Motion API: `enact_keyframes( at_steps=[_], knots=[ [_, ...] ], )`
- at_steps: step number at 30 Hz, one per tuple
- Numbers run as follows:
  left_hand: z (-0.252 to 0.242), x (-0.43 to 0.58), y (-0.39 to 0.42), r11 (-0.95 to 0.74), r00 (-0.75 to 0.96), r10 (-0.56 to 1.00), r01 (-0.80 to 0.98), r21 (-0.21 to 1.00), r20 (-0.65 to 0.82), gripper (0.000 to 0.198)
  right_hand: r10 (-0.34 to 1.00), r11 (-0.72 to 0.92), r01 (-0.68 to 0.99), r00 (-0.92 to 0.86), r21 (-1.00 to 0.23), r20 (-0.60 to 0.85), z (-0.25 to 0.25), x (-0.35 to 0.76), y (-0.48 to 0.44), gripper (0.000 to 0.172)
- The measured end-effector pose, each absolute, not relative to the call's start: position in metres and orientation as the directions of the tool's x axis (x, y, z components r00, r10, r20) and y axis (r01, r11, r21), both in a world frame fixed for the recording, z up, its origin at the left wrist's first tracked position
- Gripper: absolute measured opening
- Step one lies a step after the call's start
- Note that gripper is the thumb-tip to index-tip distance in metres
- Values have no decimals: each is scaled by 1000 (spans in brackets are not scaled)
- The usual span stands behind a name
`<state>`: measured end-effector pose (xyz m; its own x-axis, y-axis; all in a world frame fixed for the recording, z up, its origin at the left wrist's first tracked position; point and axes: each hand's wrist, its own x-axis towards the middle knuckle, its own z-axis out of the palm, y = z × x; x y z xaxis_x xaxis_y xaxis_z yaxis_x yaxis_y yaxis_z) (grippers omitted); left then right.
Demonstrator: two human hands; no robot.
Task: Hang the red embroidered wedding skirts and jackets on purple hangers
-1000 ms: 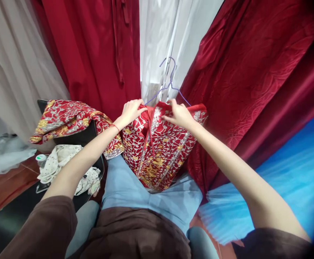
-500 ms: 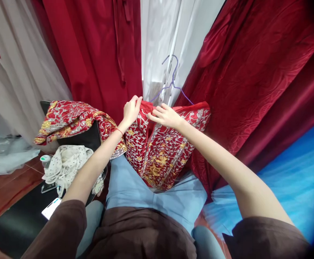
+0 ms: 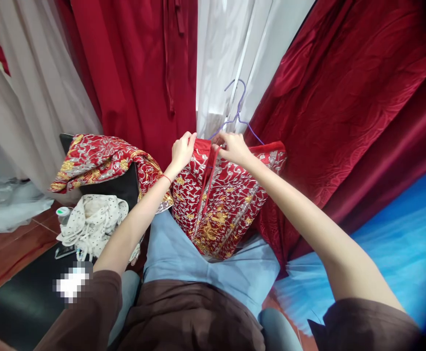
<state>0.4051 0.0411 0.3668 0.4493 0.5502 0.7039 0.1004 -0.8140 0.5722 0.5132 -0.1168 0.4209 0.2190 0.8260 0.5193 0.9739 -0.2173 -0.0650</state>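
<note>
A red skirt (image 3: 231, 204) with silver and gold embroidery spreads over my lap, its plain red waistband turned away from me. Along the waistband's left end, my left hand (image 3: 183, 152) is closed on the cloth, thumb at the top edge. My right hand (image 3: 233, 147) pinches the red edge beside the skirt's opening, where a narrow red strip hangs down. Behind the waistband rises a purple wire hanger (image 3: 239, 105); its lower part is hidden by the skirt.
At left, a black chair (image 3: 18, 297) bears a spotted white cloth bag (image 3: 93, 222), a phone and a white-capped bottle. Another red embroidered garment (image 3: 99, 158) lies over its back. Red drapes (image 3: 135, 63) and blue tulle (image 3: 392, 248) hang around me.
My right hand has shifted slightly right and lifted its edge of the waistband, so the narrow red strip and the opening show more. My left hand keeps its grip.
</note>
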Motion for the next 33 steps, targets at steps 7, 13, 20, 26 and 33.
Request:
enact_keyframes(
  at_steps=[7, 13, 20, 26, 33],
  knots=[
    [365, 407, 42, -817, 447, 554, 130, 561, 703, 36, 917, -201, 879, 324, -432, 234, 428, 512, -104, 11],
    [362, 410, 46, -812, 448, 558, 119, 572, 698, 37, 916, -187, 869, 323, -459, 239, 465, 510, -113, 27],
    [363, 412, 42, -800, 451, 574, 131, 586, 683, 34, 790, -36, 843, 353, -537, 502, 492, 516, -69, 39],
    [364, 407, 37, -817, 476, 560, 180, 548, 678, 34, 814, -186, 962, 266, -202, 516, 496, 547, -1, 47],
    [363, 410, 47, -748, 405, 641, 138, 649, 652, 34, 666, -267, 955, 280, -130, 692, 450, 500, -55, 45]
  ],
)
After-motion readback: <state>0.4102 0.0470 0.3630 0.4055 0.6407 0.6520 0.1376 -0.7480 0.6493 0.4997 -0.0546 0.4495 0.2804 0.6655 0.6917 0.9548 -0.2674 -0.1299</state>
